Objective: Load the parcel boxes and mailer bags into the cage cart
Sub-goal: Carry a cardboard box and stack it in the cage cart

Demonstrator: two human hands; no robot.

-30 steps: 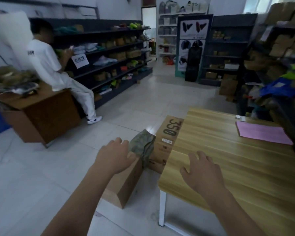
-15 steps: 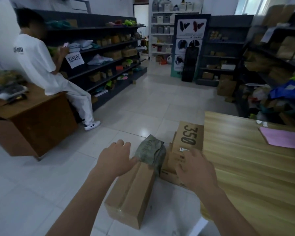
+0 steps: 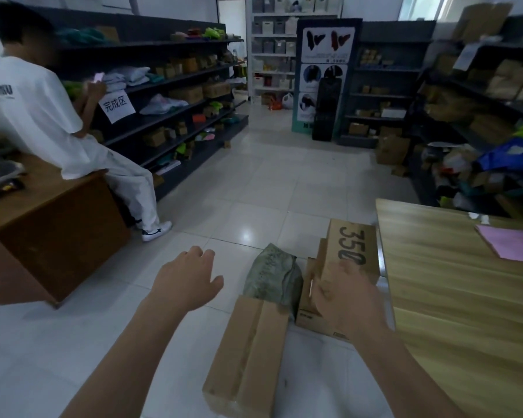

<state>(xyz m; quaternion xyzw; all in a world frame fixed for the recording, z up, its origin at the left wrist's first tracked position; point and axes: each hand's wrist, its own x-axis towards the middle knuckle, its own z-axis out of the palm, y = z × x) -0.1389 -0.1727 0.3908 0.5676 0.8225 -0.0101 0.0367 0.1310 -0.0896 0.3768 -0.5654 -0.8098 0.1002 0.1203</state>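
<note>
Fingers (image 3: pixel 197 252) of my left hand (image 3: pixel 187 279) hang loosely curled and hold nothing, with the arm stretched forward over the floor (image 3: pixel 254 200), left of the parcels. My right hand (image 3: pixel 349 300) reaches down onto the near end of the 350 box (image 3: pixel 355 245); blur hides whether those fingers grip it. That box lies just beside the table (image 3: pixel 450 312), on its left. A grey-green mailer bag (image 3: pixel 274 276) sits just left of it, at the far end of a long box (image 3: pixel 248 357). A far sign (image 3: pixel 118 108) reads "完成区".
</note>
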